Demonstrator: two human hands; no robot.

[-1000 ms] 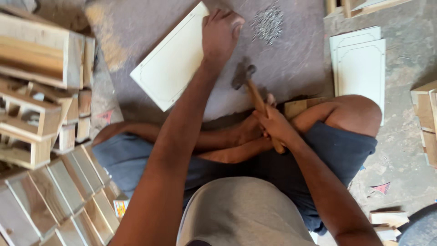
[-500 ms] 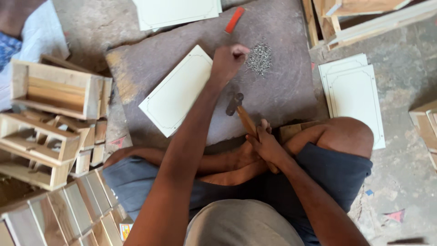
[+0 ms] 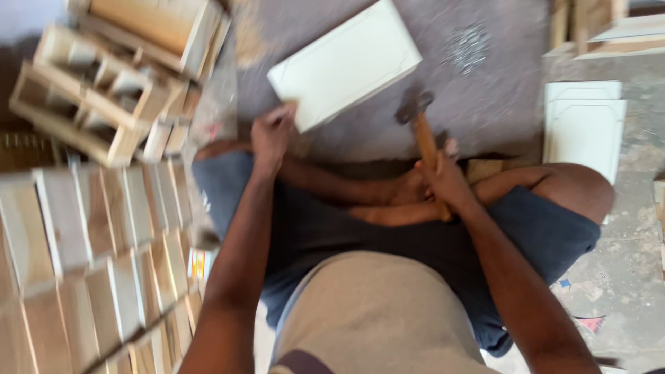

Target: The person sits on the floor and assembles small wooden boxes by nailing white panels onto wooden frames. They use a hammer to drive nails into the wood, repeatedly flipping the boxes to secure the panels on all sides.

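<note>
White panel point(image 3: 344, 64) lying flat on the grey mat point(image 3: 485, 118), its near corner being pinched by the left hand point(image 3: 271, 135). Right hand point(image 3: 447, 181) closing around the wooden handle of a hammer point(image 3: 422, 131), head hovering just right of the panel. Resting farther out: heap of nails point(image 3: 467, 47), wooden crates point(image 3: 118, 76) at left.

Grey mat point(image 3: 388, 138), white panel point(image 3: 344, 64), probably nails point(image 3: 465, 47)

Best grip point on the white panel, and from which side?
Near left corner of the white panel, from the person's side: it lies flat and skewed, that corner points toward the left hand already on it. The right hand holds the hammer.
</note>
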